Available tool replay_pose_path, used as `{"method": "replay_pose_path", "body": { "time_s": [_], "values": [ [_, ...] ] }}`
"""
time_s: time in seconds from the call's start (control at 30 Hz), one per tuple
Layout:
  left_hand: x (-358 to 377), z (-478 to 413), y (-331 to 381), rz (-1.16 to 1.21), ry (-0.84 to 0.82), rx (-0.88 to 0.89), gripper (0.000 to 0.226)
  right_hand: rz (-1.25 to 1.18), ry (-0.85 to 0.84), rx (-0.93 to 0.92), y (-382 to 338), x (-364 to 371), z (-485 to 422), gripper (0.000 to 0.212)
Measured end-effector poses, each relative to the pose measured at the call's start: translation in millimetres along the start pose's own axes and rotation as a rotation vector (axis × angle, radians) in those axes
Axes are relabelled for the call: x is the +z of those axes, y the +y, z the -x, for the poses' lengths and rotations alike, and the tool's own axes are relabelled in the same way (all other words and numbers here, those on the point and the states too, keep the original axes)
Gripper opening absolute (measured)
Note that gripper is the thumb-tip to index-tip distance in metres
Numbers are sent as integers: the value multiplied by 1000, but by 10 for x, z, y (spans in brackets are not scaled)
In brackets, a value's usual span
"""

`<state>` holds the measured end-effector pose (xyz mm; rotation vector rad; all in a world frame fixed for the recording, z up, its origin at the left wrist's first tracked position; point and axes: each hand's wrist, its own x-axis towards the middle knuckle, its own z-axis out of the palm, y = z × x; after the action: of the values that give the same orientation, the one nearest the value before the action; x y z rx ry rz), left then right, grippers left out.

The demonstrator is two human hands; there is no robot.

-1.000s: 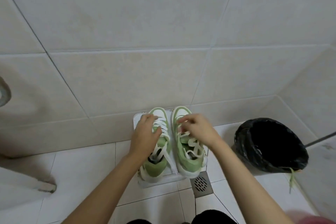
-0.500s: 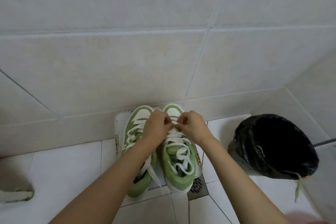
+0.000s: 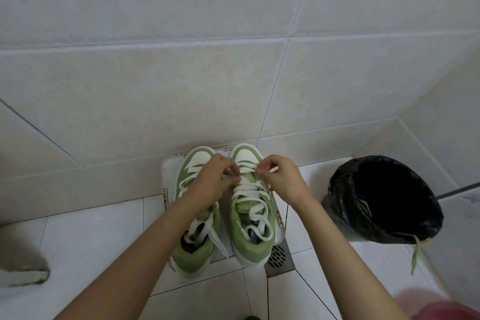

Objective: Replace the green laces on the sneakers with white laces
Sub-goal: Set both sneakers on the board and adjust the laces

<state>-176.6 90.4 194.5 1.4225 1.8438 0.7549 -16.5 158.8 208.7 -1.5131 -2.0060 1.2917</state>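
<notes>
Nearly finished, by the look of it: both green sneakers carry white laces, and only snugging and tying seem left.

On the right sneaker [image 3: 253,251], the white lace [image 3: 249,187] crosses every row, and the left hand [image 3: 210,182] and right hand [image 3: 283,179] each pinch it at the far, toe-end rows. The left sneaker [image 3: 192,252] just beside it is laced too, but its loose lace ends [image 3: 217,239] trail off the near side, untied. Both shoes sit on a white tray [image 3: 164,184] pushed against the tiled wall [image 3: 233,86], so there is no room to move them farther away. A floor drain [image 3: 279,258] lies at the right shoe's heel. To the right, apart from the tray, a black-lined bin [image 3: 345,215] has a discarded green lace [image 3: 416,254] hanging over its rim. Bare floor on the near and left sides leaves room to draw the shoes back.
</notes>
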Motion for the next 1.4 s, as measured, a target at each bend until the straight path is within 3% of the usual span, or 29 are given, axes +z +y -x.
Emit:
{"method": "replay_pose_path", "body": {
  "time_s": [0.17, 0.3, 0.43, 0.53, 0.7, 0.97, 1.13, 1.4],
  "values": [
    [40, 48, 33, -89, -28, -3, 13, 209, -129, 6, -29, -18, 36, 14],
    [44, 45, 50, -106, -49, -3, 13, 283, -183, -34, 7, -59, 39, 5],
    [107, -13, 59, -236, -80, 7, 9, 456, -215, -90, 13, 29, 17, 23],
    [184, -23, 16, -310, -52, -10, 12, 347, -130, -78, 86, 86, 38, 32],
    [235, 40, -77, -258, 65, -32, 13, 199, -14, -18, 203, 160, 80, 28],
    [65, 168, 55, -80, 1, -3, 16, -95, -56, 15, 212, 3, 175, 8],
    [99, 181, 160, -183, -21, -76, 17, 269, -90, -68, 99, 94, 196, 16],
    [212, 152, 216, -259, 56, -124, 14, 411, -12, -70, 10, 205, 214, 9]
  ]
}}
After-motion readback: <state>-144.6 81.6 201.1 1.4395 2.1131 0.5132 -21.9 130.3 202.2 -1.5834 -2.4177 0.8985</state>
